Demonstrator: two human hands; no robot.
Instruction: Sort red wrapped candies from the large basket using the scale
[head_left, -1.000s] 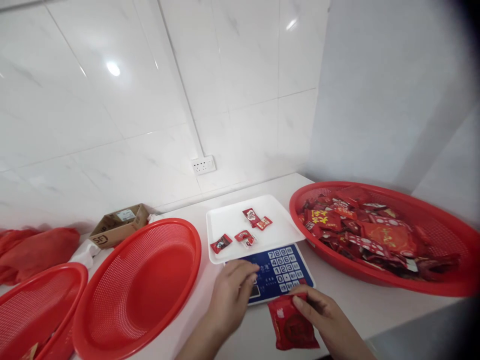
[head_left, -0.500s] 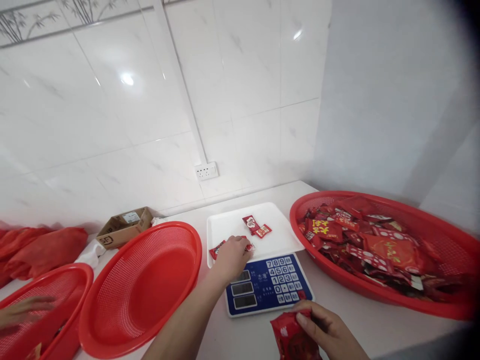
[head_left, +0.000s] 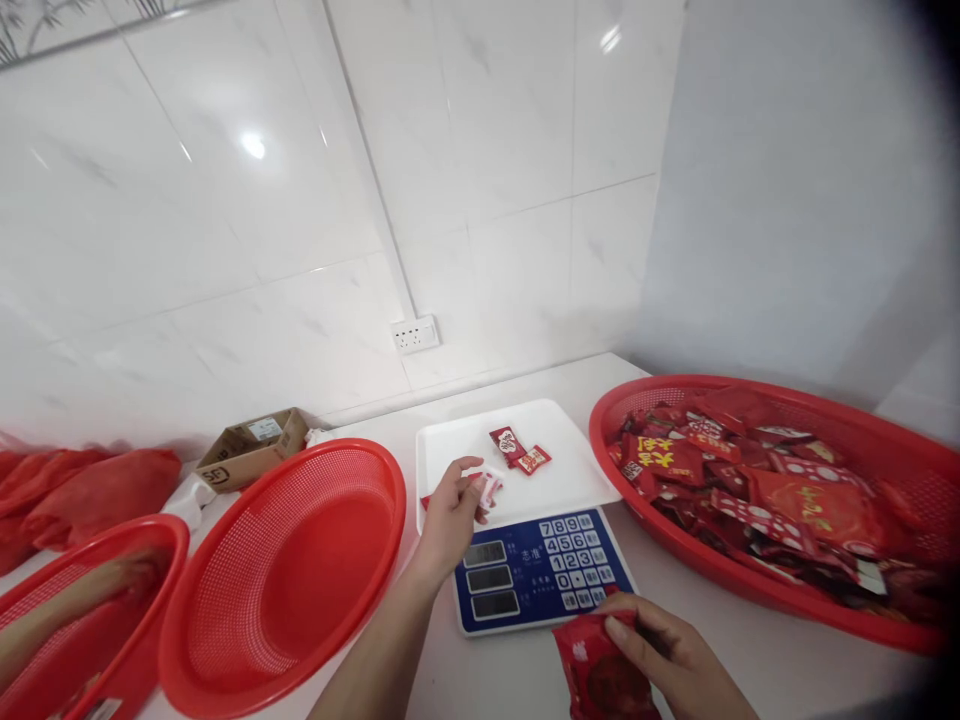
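Observation:
My left hand point(head_left: 450, 515) is over the near left part of the scale's white tray point(head_left: 442, 450), fingers closed on a small red-and-white packet point(head_left: 490, 488). Just beyond it on the tray lie a dark red packet point(head_left: 508, 446) and a smaller red packet point(head_left: 533, 460). Part of another red packet shows behind the hand. My right hand point(head_left: 667, 650) grips a larger red bag point(head_left: 604, 670) by its upper edge, in front of the scale's blue keypad panel point(head_left: 534, 560). The bag's lower end is cut off by the frame.
At right stands a wide red basket point(head_left: 675, 383) heaped with red packets. Left of the scale is a red basket point(head_left: 300, 550); beyond it sits a cardboard box point(head_left: 251, 450). Another person's hand point(head_left: 127, 580) reaches into the far-left basket point(head_left: 176, 540). Red mesh bags point(head_left: 105, 495) lie behind.
My left hand has lifted slightly and now shows a packet between its fingers. My right hand still holds the red bag. The other person's hand has moved further right inside the far-left basket.

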